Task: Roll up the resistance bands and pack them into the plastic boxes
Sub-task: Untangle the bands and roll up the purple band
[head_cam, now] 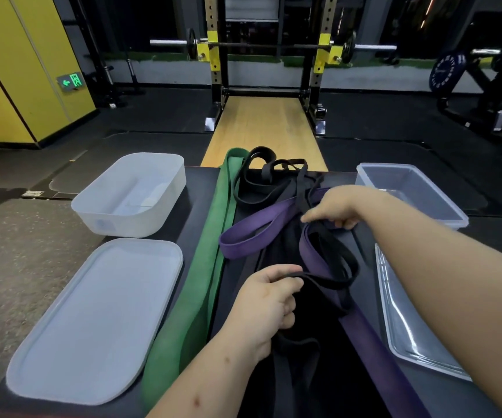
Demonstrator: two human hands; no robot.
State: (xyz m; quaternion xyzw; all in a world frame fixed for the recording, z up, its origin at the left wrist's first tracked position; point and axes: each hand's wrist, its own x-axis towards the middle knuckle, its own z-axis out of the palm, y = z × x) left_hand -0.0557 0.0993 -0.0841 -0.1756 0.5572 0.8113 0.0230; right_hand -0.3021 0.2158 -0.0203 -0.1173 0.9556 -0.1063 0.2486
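Note:
Several resistance bands lie tangled along the middle of a dark table (201, 182). A wide green band (204, 251) runs lengthwise at the left. A purple band (252, 230) loops across the centre and trails toward me. Thin black bands (262, 176) pile up at the far end. My left hand (266, 306) grips a narrow black band (334, 276) that loops over the purple one. My right hand (337, 206) pinches the same black band farther up. A frosted white box (129, 194) stands at the far left and a clear box (409, 191) at the far right.
The white box's lid (93, 321) lies flat at the near left. A clear lid (409, 321) lies at the near right. Beyond the table are a wooden lifting platform (262, 128), a squat rack with a barbell (271, 45), and a yellow wall (17, 70) on the left.

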